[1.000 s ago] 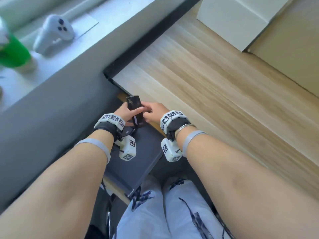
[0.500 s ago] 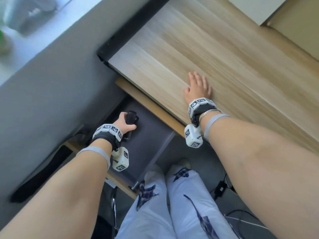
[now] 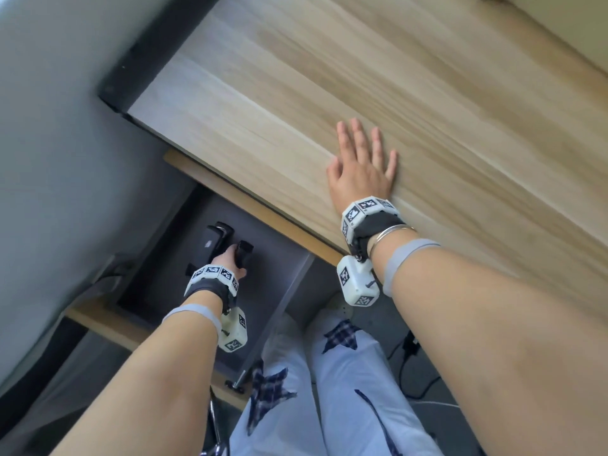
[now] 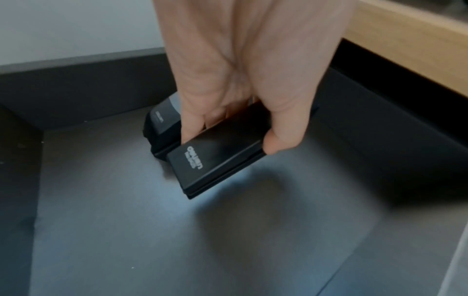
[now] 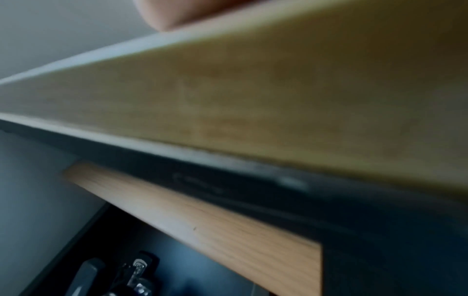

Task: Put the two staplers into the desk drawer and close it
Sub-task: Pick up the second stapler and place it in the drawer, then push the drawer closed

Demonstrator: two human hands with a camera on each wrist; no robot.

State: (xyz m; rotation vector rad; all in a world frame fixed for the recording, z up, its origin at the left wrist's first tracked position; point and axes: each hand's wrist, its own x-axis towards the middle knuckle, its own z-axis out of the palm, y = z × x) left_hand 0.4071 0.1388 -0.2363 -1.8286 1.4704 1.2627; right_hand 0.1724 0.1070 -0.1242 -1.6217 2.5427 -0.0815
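Observation:
The dark grey desk drawer (image 3: 283, 278) stands pulled out under the wooden desktop (image 3: 329, 93). One black stapler (image 3: 217, 240) lies on the drawer floor (image 4: 152, 230), seen behind my fingers as the stapler (image 4: 162, 124) in the left wrist view. My left hand (image 3: 230, 258) is inside the drawer and grips a second black stapler (image 3: 244, 253) between fingers and thumb; this held stapler (image 4: 215, 160) hangs tilted just above the floor, right beside the first. My right hand (image 3: 362, 166) lies flat, fingers spread, on the desktop near its front edge.
The drawer's wooden front panel (image 3: 108, 327) is toward my body, with my legs in light trousers (image 3: 329, 390) under it. A grey wall (image 3: 49, 159) runs along the left. Cables (image 3: 411, 373) lie on the floor at the right.
My right hand let go of the stapler and went to rest flat on the desktop. My left hand carried the stapler down into the drawer, beside the one lying there.

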